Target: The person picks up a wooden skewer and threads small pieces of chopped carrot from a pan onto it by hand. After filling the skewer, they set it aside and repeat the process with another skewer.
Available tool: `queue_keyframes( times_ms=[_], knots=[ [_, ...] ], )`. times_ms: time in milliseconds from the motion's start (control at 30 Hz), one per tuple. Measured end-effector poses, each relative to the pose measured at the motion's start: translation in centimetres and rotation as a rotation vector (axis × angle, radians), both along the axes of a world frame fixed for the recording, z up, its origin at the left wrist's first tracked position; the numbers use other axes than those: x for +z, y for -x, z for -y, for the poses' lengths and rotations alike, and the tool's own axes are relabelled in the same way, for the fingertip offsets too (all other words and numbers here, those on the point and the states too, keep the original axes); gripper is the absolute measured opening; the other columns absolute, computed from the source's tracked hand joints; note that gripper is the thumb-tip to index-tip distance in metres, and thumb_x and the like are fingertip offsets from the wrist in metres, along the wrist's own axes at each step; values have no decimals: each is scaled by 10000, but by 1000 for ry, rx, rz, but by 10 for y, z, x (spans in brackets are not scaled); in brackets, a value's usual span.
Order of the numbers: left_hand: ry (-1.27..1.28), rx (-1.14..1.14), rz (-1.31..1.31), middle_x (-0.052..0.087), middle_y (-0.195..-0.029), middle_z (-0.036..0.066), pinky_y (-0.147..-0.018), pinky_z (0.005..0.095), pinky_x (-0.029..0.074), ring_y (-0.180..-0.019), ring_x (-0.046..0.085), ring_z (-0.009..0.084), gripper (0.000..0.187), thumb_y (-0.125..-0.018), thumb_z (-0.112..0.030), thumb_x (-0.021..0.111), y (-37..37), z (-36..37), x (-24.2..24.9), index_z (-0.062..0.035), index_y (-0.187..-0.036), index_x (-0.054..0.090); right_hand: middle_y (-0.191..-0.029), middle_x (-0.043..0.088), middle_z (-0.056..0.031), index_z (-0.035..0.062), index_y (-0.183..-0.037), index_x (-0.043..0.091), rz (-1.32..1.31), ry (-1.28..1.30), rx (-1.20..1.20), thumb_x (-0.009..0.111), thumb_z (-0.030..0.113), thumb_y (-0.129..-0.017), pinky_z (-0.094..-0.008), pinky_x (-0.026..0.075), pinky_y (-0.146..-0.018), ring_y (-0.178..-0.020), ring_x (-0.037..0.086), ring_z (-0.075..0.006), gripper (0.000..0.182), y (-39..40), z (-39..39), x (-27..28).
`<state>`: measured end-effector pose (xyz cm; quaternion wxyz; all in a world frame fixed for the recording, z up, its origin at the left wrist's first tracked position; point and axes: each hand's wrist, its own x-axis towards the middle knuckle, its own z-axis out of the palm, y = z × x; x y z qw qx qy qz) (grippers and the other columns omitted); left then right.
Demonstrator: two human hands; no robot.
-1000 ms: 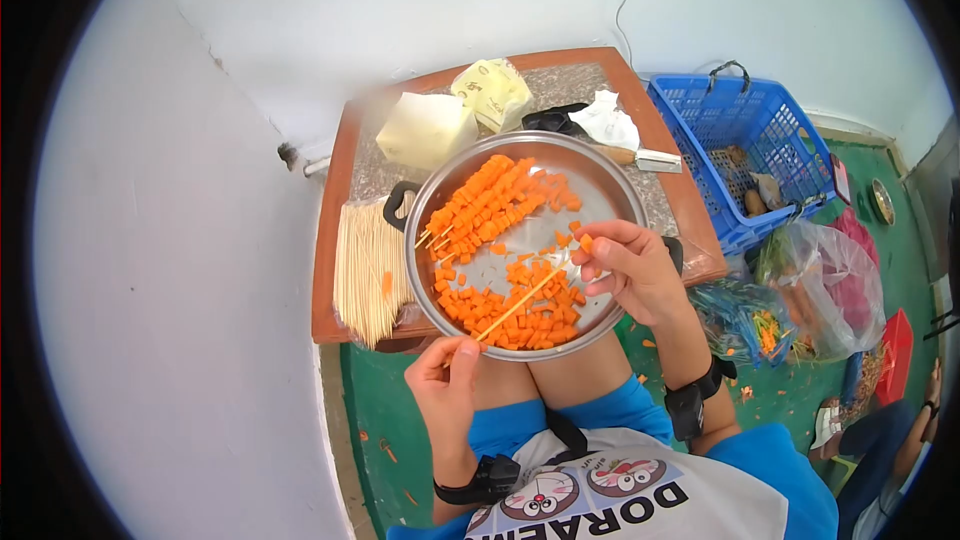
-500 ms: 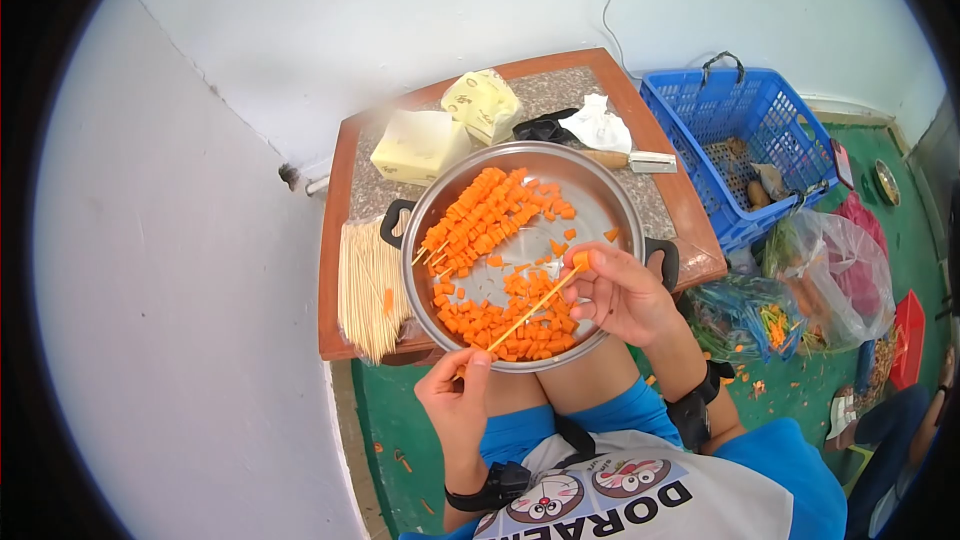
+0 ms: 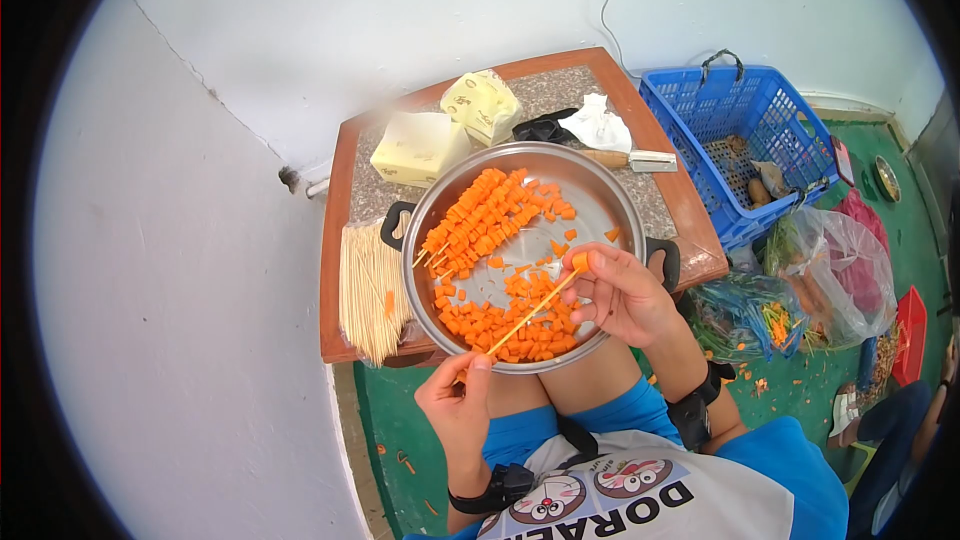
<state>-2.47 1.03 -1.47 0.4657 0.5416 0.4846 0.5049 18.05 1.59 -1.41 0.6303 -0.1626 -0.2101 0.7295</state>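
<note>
My left hand [image 3: 457, 406] pinches the lower end of a wooden skewer [image 3: 531, 316], which slants up to the right over the pan's near side. In my right hand [image 3: 630, 296], thumb and fingertips grip a small carrot piece [image 3: 581, 261] at the skewer's upper end. Beneath both hands is a wide steel pan [image 3: 607, 215] with black handles. Finished-looking carrot skewers [image 3: 480, 220] lie stacked on its left side. Loose carrot pieces [image 3: 500, 328] are heaped along the near side, and more are scattered at the back.
A bundle of bare skewers [image 3: 368, 290] lies left of the pan. Behind it on the table [image 3: 340, 230] are yellow paper packs [image 3: 420, 148], a peeler [image 3: 650, 162] and a white tissue [image 3: 596, 126]. Right are a blue basket [image 3: 690, 160], plastic bags [image 3: 835, 270] and another person's leg [image 3: 895, 430].
Almost nothing differs. Both hands keep their grip on the skewer and the carrot piece, and the view has shifted very slightly.
</note>
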Motion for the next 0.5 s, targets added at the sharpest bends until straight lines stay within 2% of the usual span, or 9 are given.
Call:
queue_keyframes(
  times_ms=[233, 300, 500],
  knots=[
    [-43, 35, -52, 523, -608, 6, -444, 144, 307, -528, 416, 23, 90, -726, -18, 581, -1, 2, 4, 67, -754, 579, -830, 567, -108, -27, -997, 499, 106, -6, -66, 498, 133, -813, -291, 527, -604, -745, 575, -156, 245, -1, 2, 1],
    [-159, 29, -134, 517, -601, 3, -434, 145, 300, -515, 411, 23, 89, -728, -22, 580, -1, 1, 5, 62, -757, 585, -816, 571, -105, -29, -986, 509, 148, -7, -93, 509, 123, -805, -285, 529, -595, -734, 576, -152, 236, -2, 2, 2],
    [-8, -52, -137, 498, -571, -6, -410, 155, 273, -480, 387, 22, 98, -738, -38, 580, 2, 3, 12, 55, -763, 594, -760, 579, -102, -36, -924, 539, 394, -46, -186, 533, 62, -778, -260, 521, -567, -670, 581, -141, 176, -9, 7, 12]
  ],
)
